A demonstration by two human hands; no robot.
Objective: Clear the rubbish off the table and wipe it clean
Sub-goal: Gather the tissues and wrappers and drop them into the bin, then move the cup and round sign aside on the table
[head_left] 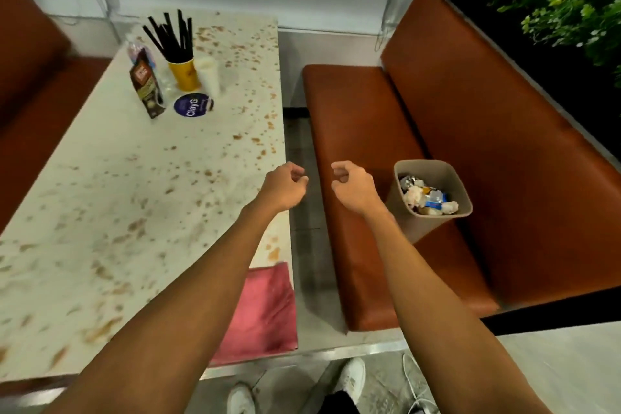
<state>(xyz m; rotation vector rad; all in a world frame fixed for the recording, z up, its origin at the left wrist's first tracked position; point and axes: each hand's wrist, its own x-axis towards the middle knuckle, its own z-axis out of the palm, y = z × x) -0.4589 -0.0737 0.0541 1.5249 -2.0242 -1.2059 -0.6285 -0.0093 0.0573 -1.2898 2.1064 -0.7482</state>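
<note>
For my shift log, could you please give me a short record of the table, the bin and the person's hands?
table: pale top flecked with brown
far end: carton, yellow cup with black straws, white cup, blue round lid
cloth: pink, flat on the table's near right corner
bin: on the bench seat, rubbish inside
left hand: loosely curled, empty, over the table's right edge
right hand: loosely curled, empty, over the bench seat's front edge
</note>
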